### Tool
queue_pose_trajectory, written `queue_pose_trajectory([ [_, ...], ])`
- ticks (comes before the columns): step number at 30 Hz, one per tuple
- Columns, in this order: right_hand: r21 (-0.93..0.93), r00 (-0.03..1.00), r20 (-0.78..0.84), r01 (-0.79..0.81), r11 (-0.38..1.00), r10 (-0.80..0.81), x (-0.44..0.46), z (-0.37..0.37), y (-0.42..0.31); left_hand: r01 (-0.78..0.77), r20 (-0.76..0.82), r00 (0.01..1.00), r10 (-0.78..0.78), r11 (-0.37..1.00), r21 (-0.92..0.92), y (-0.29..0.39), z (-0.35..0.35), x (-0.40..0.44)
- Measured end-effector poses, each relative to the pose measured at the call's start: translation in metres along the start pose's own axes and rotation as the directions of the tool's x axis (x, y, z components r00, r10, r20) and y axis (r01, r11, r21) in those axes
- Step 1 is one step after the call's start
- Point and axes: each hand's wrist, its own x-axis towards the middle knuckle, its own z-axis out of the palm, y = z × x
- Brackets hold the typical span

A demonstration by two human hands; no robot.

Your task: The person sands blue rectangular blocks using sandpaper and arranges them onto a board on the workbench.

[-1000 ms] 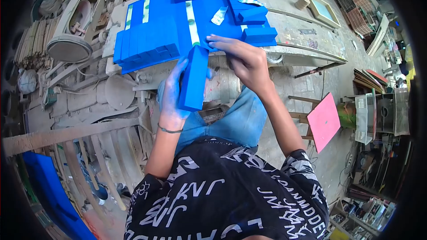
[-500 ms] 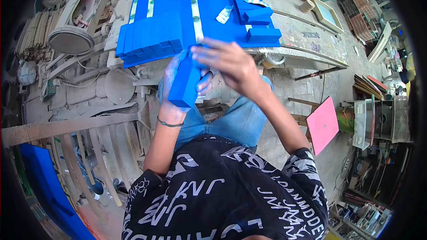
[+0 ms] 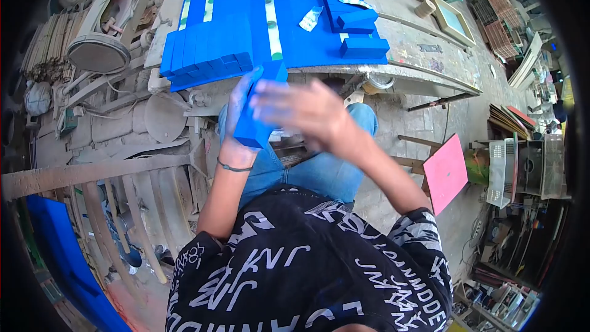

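My left hand (image 3: 235, 110), dusted with blue, is wrapped round a long blue block (image 3: 249, 135) held above my lap, tilted with one end toward me. Across the block's upper side lies my right hand (image 3: 307, 110), blurred by motion, its fingers stretched out. Whether those fingertips touch the block is not clear. Beyond the hands, a blue sheet (image 3: 301, 40) covers part of the workbench. Similar blue blocks (image 3: 209, 46) stand stacked in rows on its left side.
More blue blocks (image 3: 364, 48) sit at the sheet's right, near crumpled paper strips (image 3: 311, 18). The dusty workbench (image 3: 424, 49) runs to the right. A pink board (image 3: 447, 173) stands beside my right arm. A wooden rail (image 3: 98, 175) is at my left.
My right hand has moved down along the block toward me and is more blurred. The left hand and the block have barely shifted.
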Motion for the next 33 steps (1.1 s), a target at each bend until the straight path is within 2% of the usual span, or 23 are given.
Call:
queue_pose_trajectory([
  [1,-0.043,0.998,-0.049,-0.031,0.999,0.029,-0.001,0.001,0.016,0.043,0.524,0.842,-0.128,0.984,0.171,0.002,-0.019,0.009],
  [4,-0.168,0.993,-0.114,-0.057,0.984,0.039,-0.005,0.003,0.048,0.123,0.463,0.862,-0.206,0.972,0.202,0.003,-0.012,0.007],
  [6,0.006,0.999,-0.051,0.015,1.000,-0.015,-0.006,0.007,0.018,0.058,0.434,0.887,-0.154,0.972,0.227,0.003,-0.008,0.010],
  [7,0.017,0.997,0.053,0.053,0.998,-0.054,-0.002,-0.001,-0.004,-0.006,0.235,0.970,-0.056,0.967,0.255,0.002,-0.006,0.011],
  [8,0.106,0.998,0.043,0.049,0.993,-0.053,-0.002,0.000,-0.015,-0.057,0.023,0.998,0.052,0.953,0.297,0.001,-0.007,0.011],
  [9,0.065,0.998,0.044,0.030,0.997,-0.033,-0.003,-0.002,-0.009,-0.053,0.016,0.999,0.051,0.953,0.300,0.002,-0.008,0.010],
  [10,0.023,0.999,0.044,0.006,1.000,-0.007,-0.002,-0.004,0.003,-0.009,0.143,0.989,-0.033,0.960,0.280,0.003,-0.010,0.009],
  [11,-0.004,0.997,-0.077,0.006,1.000,-0.006,-0.010,0.008,0.028,0.040,0.270,0.956,-0.114,0.963,0.265,0.004,-0.012,0.008],
  [12,-0.128,0.996,-0.051,-0.079,0.989,0.073,-0.007,0.000,0.040,0.089,0.399,0.897,-0.188,0.963,0.254,0.005,-0.013,0.009],
  [13,-0.136,0.994,-0.059,-0.097,0.986,0.090,-0.012,0.002,0.044,0.157,0.515,0.815,-0.265,0.957,0.243,0.008,-0.016,0.015],
  [14,-0.144,0.993,-0.066,-0.111,0.983,0.103,-0.014,0.003,0.047,0.157,0.522,0.810,-0.266,0.957,0.244,0.004,-0.017,0.016],
  [15,-0.060,0.996,-0.043,-0.080,0.995,0.077,-0.013,0.005,0.031,0.086,0.281,0.948,-0.146,0.973,0.213,0.002,-0.016,0.019],
  [16,0.030,0.999,-0.020,-0.048,0.998,0.049,-0.013,0.009,0.007,0.006,0.012,1.000,-0.008,0.980,0.198,0.001,-0.016,0.023],
  [17,0.073,1.000,0.011,0.027,0.997,-0.028,-0.014,0.011,-0.008,0.030,0.133,0.987,-0.089,0.921,0.388,0.006,-0.020,0.023],
  [21,0.075,0.995,0.044,0.090,0.993,-0.093,-0.012,0.006,0.016,0.080,-0.015,0.997,-0.080,0.939,0.334,0.008,-0.024,0.023],
  [24,0.038,0.995,0.005,0.095,0.995,-0.095,-0.002,0.005,-0.002,0.016,0.095,0.994,-0.056,0.923,0.384,0.014,-0.012,0.024],
  [25,0.068,0.995,0.024,0.094,0.993,-0.096,0.000,-0.007,-0.015,0.082,0.255,0.948,-0.193,0.918,0.388,0.023,-0.018,0.029],
  [26,0.074,0.994,0.026,0.099,0.992,-0.102,0.002,-0.011,-0.012,0.077,0.252,0.950,-0.185,0.920,0.385,0.022,-0.016,0.028],
  [28,0.021,0.984,-0.149,0.106,0.994,-0.102,0.008,-0.014,0.004,-0.064,0.009,0.998,0.063,0.988,0.140,0.017,-0.007,0.020],
  [29,0.046,0.980,-0.197,0.051,0.998,-0.041,0.003,-0.012,0.023,-0.022,0.041,0.999,0.009,0.943,0.332,0.019,-0.004,0.015],
  [30,0.053,0.962,-0.257,-0.079,0.995,0.090,-0.001,-0.012,0.032,-0.020,0.041,0.999,0.007,0.942,0.334,0.019,-0.005,0.013],
  [32,0.173,0.867,-0.331,-0.333,0.927,0.373,-0.007,-0.007,0.044,0.137,0.318,0.922,-0.222,0.954,0.268,0.018,-0.008,0.013],
  [33,0.168,0.871,-0.329,-0.326,0.930,0.365,-0.007,-0.006,0.050,0.147,0.318,0.920,-0.230,0.954,0.262,0.017,-0.009,0.013],
])
